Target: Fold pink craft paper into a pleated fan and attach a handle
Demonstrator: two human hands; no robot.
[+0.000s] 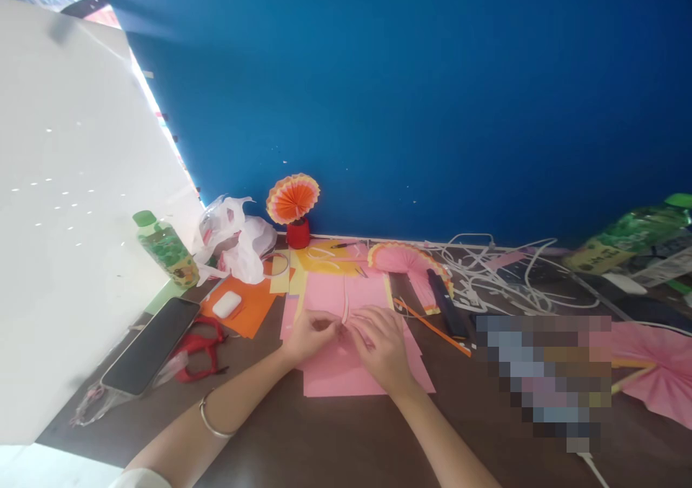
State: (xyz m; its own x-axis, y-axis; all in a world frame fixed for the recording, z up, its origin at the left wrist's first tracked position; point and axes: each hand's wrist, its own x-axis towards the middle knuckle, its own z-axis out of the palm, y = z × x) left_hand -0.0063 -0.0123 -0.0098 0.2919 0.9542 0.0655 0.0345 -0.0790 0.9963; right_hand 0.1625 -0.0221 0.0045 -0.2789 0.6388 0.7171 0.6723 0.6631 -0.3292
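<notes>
My left hand (309,340) and my right hand (383,347) meet over a stack of pink paper sheets (346,383) at the middle of the desk. Between their fingertips a narrow, curved pink-and-white paper strip (346,302) stands up. Both hands are closed in a pinch at the strip's lower end, where the fingers partly hide it. A silver bangle circles my left wrist. Behind the sheets lies yellow paper (324,257), and a pleated pink paper fan (405,263) with a yellow edge is to its right.
An orange pleated fan (293,198) stands in a red holder (298,234) by the blue wall. Left are a phone (151,345), red scissors-like handles (200,347), a white earbud case (226,304), plastic bags (243,239) and a bottle (165,246). White cables (486,272) tangle at the right.
</notes>
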